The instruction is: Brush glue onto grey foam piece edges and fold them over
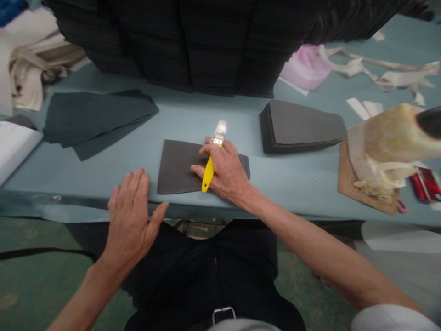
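My right hand (229, 172) is closed round a paintbrush with a yellow handle (208, 174) and whitish, crusted bristles (220, 128) pointing away from me. That hand rests over a dark grey flat piece (175, 168) lying near the table's front edge, and hides its middle. To the left of the piece, my left hand (132, 207) lies flat at the table edge, fingers stretched and thumb apart, holding nothing. A neat stack of grey pieces (306, 124) stands to the right. Several dark pieces (93, 117) lie fanned out on the left.
Tall stacks of dark pieces (213, 46) line the back of the table (292, 179). At the right, a glue-crusted container (396, 133) sits on a brown board (347, 179), beside a red packet (425, 184). Pale cloth scraps (31, 69) are heaped at the left.
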### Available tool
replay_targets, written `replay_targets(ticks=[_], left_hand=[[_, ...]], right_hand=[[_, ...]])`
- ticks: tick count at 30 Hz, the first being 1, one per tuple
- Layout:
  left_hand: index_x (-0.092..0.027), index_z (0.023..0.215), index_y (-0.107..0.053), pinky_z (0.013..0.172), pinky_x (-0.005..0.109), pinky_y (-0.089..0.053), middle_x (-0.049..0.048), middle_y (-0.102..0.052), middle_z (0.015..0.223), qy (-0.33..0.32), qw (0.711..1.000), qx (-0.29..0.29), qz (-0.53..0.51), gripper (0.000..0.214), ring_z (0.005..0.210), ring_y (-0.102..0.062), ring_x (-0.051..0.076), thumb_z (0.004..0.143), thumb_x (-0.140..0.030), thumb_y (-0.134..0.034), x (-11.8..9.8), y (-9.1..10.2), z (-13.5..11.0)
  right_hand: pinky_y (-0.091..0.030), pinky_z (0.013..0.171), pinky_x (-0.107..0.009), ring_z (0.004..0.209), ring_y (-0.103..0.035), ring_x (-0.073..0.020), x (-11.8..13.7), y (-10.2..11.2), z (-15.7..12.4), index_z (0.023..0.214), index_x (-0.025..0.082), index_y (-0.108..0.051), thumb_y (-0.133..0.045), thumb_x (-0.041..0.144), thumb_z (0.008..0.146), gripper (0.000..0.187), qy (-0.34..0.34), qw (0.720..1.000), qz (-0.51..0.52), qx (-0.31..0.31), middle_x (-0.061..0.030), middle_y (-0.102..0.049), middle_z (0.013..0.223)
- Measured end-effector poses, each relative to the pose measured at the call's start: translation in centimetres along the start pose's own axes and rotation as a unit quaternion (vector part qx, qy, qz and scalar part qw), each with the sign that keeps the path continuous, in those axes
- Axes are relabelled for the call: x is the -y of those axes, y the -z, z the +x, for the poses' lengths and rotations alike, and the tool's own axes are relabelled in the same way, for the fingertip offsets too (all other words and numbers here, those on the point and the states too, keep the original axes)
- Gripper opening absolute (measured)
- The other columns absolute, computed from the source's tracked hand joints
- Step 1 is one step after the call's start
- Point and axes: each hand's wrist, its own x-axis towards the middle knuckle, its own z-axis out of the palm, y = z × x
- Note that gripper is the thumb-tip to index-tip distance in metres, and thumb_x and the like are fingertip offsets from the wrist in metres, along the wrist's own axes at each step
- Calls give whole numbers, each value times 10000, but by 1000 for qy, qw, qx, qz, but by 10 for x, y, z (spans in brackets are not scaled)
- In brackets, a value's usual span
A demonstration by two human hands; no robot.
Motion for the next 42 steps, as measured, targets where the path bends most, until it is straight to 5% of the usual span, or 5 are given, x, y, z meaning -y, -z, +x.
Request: replay_targets(ticks=[9, 20, 29, 37, 42], left_hand=[[-111, 1697, -429, 1396, 664, -286, 211, -426, 1794, -5, 999, 38, -30, 652, 1721, -311, 406, 1113, -392, -369, -58, -13, 102], [-110, 1627, -533, 1387, 551, -358, 182, -530, 1734, -65, 994, 76, -36, 600, 1677, -424, 328, 1157, -362, -259, -61, -32, 98], [-89, 1712, -423, 1389, 659, -282, 219, -311, 1841, -19, 993, 118, 21, 664, 1725, -299, 419, 1126, -386, -324, -71, -31, 104], [-46, 1701, -429, 1386, 654, -280, 218, -330, 1834, -23, 995, 100, 9, 693, 1722, -300, 428, 1099, -336, -245, -70, -34, 104], [-21, 1676, -463, 1371, 690, -285, 258, -366, 1808, -23, 996, 90, -2, 702, 1705, -328, 457, 1089, -369, -300, -71, -34, 105]], right_hand=[[-496, 1169, -563, 1340, -608, -348, -1, -2, -2, 1286, 201, -618, -551, 296, 1112, 210, 19, 1000, -7, 2, -213, -701, 1479], [-431, 1293, -617, 1505, -591, -327, 0, -1, -6, 1311, 223, -604, -501, 158, 1047, 291, 14, 999, 46, 1, -182, -677, 1577], [-513, 1260, -578, 1476, -649, -277, -2, 3, -3, 1272, 246, -611, -484, 203, 1104, 214, 33, 996, 83, 11, -159, -706, 1548], [-568, 1184, -504, 1399, -692, -265, -4, 7, -1, 1252, 220, -580, -447, 300, 1163, 179, 95, 991, 87, 41, -187, -715, 1504], [-500, 1274, -549, 1539, -603, -271, -10, 7, -6, 1320, 221, -576, -477, 322, 1157, 215, 56, 995, 53, 56, -190, -672, 1585]])
